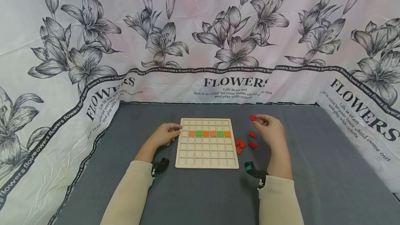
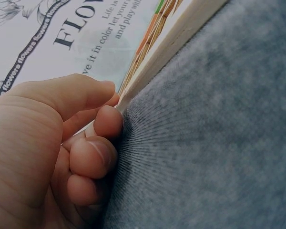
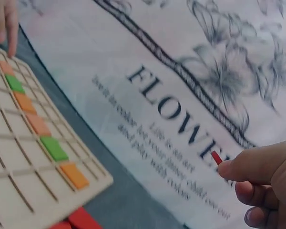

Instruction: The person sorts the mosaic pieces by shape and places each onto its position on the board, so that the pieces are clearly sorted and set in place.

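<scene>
A light wooden grid board (image 1: 207,155) lies on the grey tabletop. Along one row sit several square tiles in salmon, green (image 1: 199,133) and orange (image 1: 227,134). My left hand (image 1: 164,135) grips the board's left edge, thumb above and the other fingers curled beside it, as the left wrist view shows. To the right of the board, my right hand (image 1: 272,133) pinches a small flat red piece (image 1: 252,118) between thumb and forefinger, lifted clear of the table in the right wrist view. Its exact outline is partly covered by the fingertips.
Several loose red pieces (image 1: 253,145) lie between the board and my right hand, some against the board's right edge. Grey cloth (image 1: 200,197) covers the table. A white flower-printed curtain (image 1: 175,86) closes off the back and sides.
</scene>
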